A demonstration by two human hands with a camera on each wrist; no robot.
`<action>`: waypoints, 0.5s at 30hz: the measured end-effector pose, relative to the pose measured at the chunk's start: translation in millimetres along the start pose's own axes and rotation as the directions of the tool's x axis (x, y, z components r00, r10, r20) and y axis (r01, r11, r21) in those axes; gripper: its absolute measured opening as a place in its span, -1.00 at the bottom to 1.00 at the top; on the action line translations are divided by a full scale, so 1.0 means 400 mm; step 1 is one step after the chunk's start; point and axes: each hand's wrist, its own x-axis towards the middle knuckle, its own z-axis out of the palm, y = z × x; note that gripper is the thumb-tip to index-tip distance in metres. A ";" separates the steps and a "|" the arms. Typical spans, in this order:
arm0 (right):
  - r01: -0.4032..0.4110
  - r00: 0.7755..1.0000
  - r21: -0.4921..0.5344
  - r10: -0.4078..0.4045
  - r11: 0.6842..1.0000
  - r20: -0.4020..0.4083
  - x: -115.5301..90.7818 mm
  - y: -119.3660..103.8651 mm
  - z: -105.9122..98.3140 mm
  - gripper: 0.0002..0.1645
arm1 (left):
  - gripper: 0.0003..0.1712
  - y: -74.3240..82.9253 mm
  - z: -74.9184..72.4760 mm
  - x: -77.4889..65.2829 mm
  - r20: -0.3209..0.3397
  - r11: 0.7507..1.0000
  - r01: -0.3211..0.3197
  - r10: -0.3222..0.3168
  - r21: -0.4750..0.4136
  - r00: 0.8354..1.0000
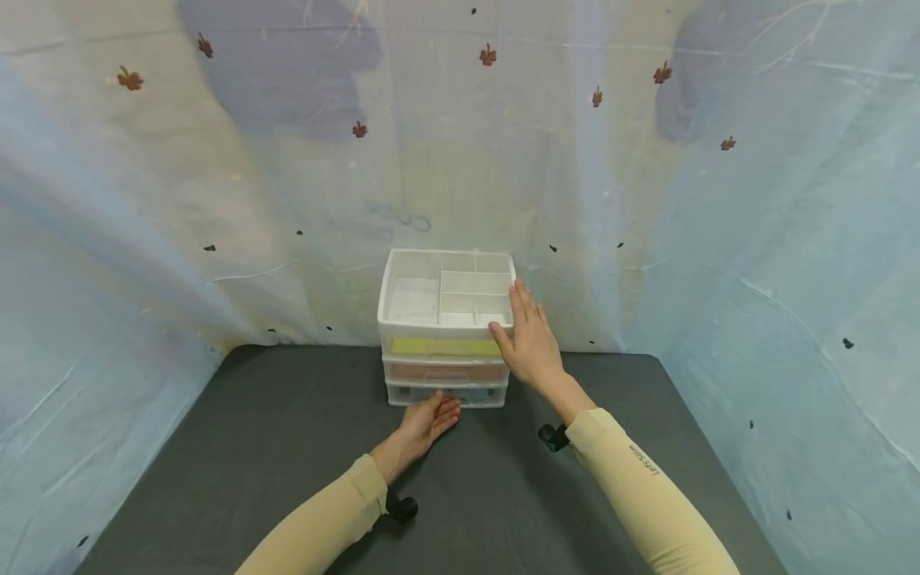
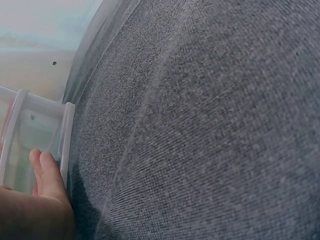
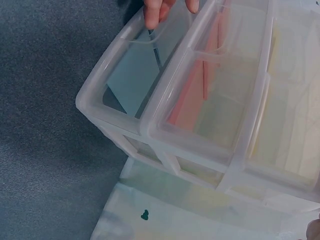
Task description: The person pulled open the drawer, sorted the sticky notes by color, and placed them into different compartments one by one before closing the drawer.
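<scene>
A white plastic drawer unit (image 1: 446, 326) with three clear-fronted drawers stands on the dark table. Through the fronts show something yellow in the top drawer (image 1: 444, 346), pink in the middle drawer (image 3: 200, 95) and light blue in the bottom drawer (image 3: 135, 75). My left hand (image 1: 424, 422) is at the front of the bottom drawer, fingers fairly straight, fingertips (image 2: 47, 162) against its front. All three drawers look closed. My right hand (image 1: 533, 342) rests with straight fingers on the unit's right top edge, thumb at the front corner.
A divided tray (image 1: 413, 291) forms the unit's top. The unit stands at the back of the dark cloth-covered table (image 1: 302, 447). Right behind it hangs a pale patterned curtain (image 1: 460, 184), which also runs along both sides.
</scene>
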 end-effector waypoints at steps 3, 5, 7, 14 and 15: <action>0.003 1.000 -0.002 -0.003 1.000 -0.002 0.000 -0.005 -0.003 -0.04 | -0.39 0.000 0.000 -0.002 0.005 1.000 -0.004 0.004 0.012 1.000; 0.001 1.000 -0.006 -0.001 1.000 0.005 0.001 -0.008 -0.005 -0.03 | -0.37 0.001 -0.001 -0.004 0.007 1.000 -0.003 0.003 0.020 1.000; -0.001 1.000 -0.005 0.002 1.000 0.009 0.000 -0.010 -0.006 -0.03 | -0.37 0.003 -0.003 -0.008 0.007 1.000 0.000 0.000 0.027 1.000; -0.001 1.000 0.031 0.001 1.000 -0.020 -0.015 -0.013 -0.017 -0.04 | -0.31 0.014 -0.012 -0.035 0.073 0.998 -0.005 0.000 0.065 0.997; -0.001 1.000 0.037 0.002 0.999 -0.024 -0.020 -0.012 -0.020 -0.04 | -0.31 0.018 -0.014 -0.042 0.092 0.996 -0.009 0.001 0.091 0.996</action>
